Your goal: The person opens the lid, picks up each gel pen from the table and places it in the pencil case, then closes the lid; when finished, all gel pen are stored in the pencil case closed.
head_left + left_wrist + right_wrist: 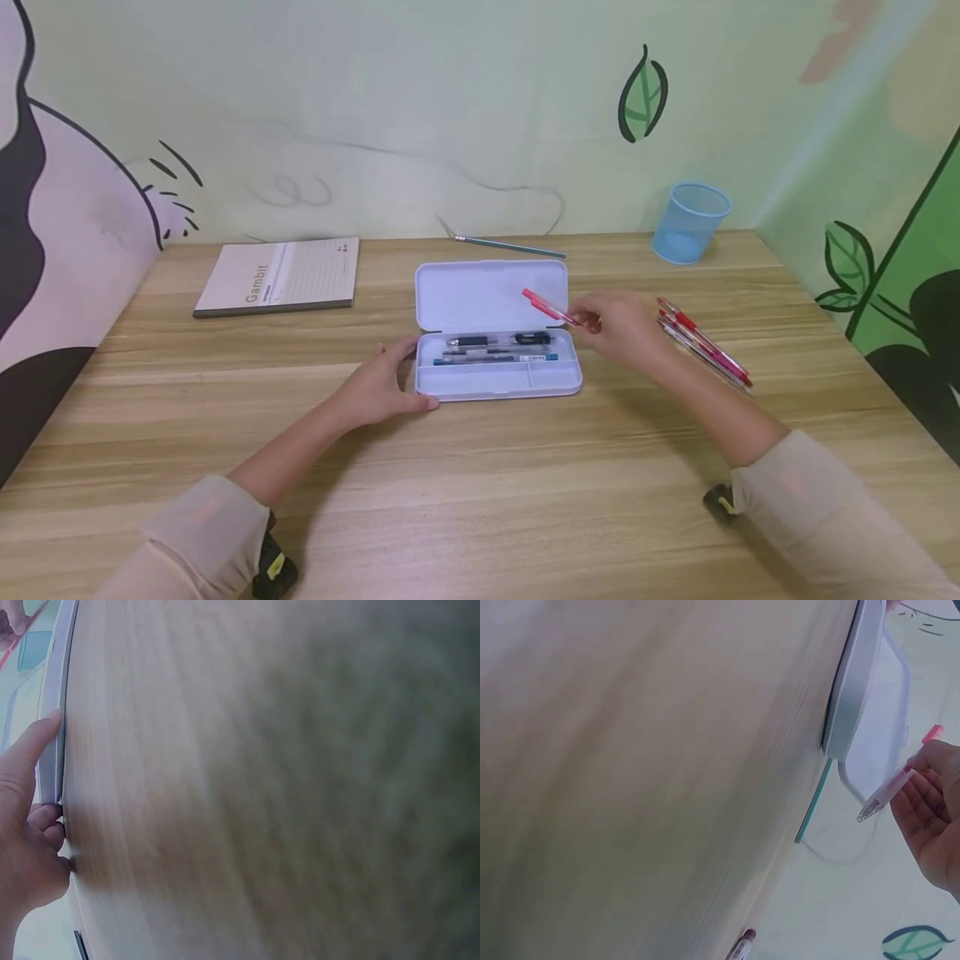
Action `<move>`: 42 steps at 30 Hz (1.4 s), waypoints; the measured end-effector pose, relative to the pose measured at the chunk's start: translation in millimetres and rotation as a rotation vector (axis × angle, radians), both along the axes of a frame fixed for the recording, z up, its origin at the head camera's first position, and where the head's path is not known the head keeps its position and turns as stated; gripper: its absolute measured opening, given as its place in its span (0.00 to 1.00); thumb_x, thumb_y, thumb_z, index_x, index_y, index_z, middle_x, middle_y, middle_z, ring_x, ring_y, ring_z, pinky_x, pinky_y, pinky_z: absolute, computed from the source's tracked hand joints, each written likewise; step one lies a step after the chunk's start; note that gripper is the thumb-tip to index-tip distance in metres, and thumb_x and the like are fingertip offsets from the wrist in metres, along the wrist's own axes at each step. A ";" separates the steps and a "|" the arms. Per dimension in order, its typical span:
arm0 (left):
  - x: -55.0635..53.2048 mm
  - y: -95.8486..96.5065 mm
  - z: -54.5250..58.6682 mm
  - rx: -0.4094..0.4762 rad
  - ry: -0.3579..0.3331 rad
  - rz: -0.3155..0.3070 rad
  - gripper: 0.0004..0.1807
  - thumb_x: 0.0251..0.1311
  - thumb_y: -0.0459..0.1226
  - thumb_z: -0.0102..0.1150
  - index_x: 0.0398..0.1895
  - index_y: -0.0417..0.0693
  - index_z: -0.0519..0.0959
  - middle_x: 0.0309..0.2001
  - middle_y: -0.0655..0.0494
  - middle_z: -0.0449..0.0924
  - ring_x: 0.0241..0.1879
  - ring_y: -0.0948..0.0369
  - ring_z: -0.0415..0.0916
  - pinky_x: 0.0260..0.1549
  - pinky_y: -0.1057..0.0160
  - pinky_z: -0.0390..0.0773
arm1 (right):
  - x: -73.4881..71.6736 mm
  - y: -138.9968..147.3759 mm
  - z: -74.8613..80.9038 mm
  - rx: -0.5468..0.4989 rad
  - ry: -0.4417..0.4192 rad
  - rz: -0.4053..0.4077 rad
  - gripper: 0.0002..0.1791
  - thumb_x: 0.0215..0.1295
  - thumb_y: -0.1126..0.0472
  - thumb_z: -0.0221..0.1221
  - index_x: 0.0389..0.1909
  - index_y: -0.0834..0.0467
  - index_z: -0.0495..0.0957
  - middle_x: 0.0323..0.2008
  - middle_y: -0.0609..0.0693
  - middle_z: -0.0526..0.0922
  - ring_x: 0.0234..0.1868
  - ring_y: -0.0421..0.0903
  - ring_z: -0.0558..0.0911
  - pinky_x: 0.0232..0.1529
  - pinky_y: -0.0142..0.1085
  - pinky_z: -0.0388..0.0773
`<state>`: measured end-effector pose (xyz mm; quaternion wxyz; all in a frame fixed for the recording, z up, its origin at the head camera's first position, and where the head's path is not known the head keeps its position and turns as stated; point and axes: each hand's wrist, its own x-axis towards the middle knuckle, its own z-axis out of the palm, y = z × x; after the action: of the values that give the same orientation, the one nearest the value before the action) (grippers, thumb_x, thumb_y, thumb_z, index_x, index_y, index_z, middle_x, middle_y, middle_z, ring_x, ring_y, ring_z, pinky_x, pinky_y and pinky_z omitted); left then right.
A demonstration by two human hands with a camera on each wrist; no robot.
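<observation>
A white pencil case point(480, 383) lies open on the table, its lid point(472, 292) tipped back toward the wall. Several pens point(495, 354) with black or blue parts lie in its rear compartment. My left hand point(378, 387) holds the case by its left end, thumb at the front corner and fingers toward the back. In the right wrist view, my right hand point(934, 814) pinches a red pen point(889, 793) between thumb and fingers. From the head view, that pen is raised near the case's right end, overlapping the lid. Several red and pink pens point(705, 343) lie right of this hand.
A notebook point(281, 275) lies at the back left. Behind the case, a thin teal stick point(510, 246) lies along the wall. A blue mesh cup point(690, 225) stands at the back right. Painted walls border the table's back and sides.
</observation>
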<state>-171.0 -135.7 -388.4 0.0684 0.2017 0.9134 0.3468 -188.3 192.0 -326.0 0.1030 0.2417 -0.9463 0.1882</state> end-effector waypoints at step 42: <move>1.5 -0.6 2.8 -0.002 -0.025 -0.004 0.51 0.41 0.47 0.72 0.67 0.40 0.57 0.62 0.43 0.66 0.63 0.49 0.60 0.66 0.48 0.39 | -13.6 -62.9 -13.4 0.171 -0.060 0.290 0.10 0.56 0.70 0.59 0.39 0.61 0.82 0.34 0.49 0.80 0.35 0.44 0.77 0.41 0.36 0.77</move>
<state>-169.5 -136.2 -385.6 0.0808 0.1990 0.9125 0.3482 -201.9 129.0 -339.5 0.0257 0.3779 -0.9167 0.1270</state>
